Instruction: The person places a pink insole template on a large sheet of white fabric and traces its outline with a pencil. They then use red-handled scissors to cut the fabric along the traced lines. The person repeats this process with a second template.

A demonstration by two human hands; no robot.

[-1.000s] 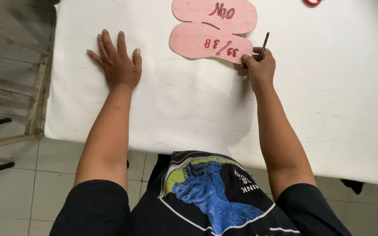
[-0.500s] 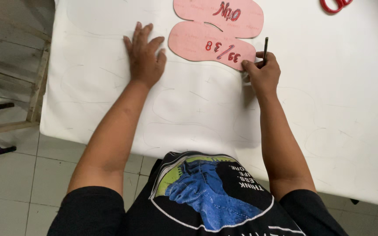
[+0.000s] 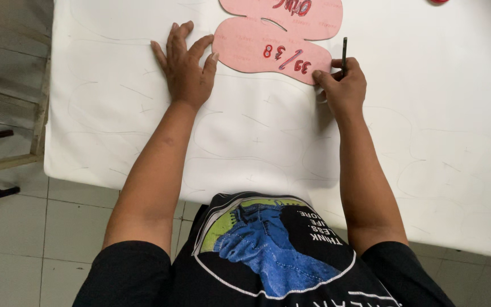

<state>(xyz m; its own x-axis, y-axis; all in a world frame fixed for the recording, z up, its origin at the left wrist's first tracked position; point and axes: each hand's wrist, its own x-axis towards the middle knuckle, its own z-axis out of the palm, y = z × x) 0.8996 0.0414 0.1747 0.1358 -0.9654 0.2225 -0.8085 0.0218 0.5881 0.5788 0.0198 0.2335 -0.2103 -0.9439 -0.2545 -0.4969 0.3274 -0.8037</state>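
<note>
On the white sheet covering the tabletop, the left hand lies flat with fingers spread, fingertips just touching the pink sole-shaped template, while the right hand is closed around a dark pen at the template's edge.

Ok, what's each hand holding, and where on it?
The right hand grips a dark pen by its lower part, upper end sticking out. The left hand holds nothing; it lies flat on the white sheet, fingertips at the pink template.
</note>
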